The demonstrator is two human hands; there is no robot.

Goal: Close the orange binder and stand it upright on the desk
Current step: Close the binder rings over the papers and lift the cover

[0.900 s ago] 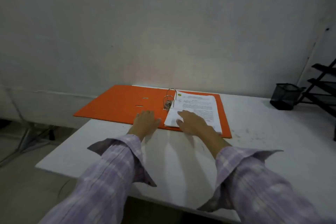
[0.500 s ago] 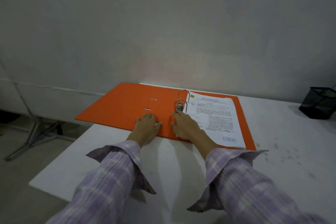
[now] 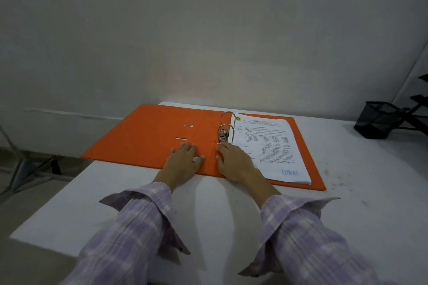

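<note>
The orange binder (image 3: pixel 148 136) lies open and flat at the far left of the white desk (image 3: pixel 208 215), its left cover overhanging the desk's edge. Two metal rings (image 3: pixel 225 127) stand at the spine, with a stack of printed paper (image 3: pixel 268 146) filed on the right half. My left hand (image 3: pixel 183 164) rests flat, fingers spread, on the left cover near the front edge. My right hand (image 3: pixel 236 161) lies flat by the spine, its fingertips touching the base of the ring mechanism and its side on the paper's left edge. Neither hand grips anything.
A black mesh pen holder (image 3: pixel 376 122) sits at the desk's far right, beside a black tiered rack (image 3: pixel 419 104). A grey wall runs right behind the desk. Metal legs of another stand (image 3: pixel 25 164) are on the floor to the left.
My right hand has slid left off the paper to the spine by the ring mechanism. My left hand has stayed on the left cover. My view has moved closer to the binder.
</note>
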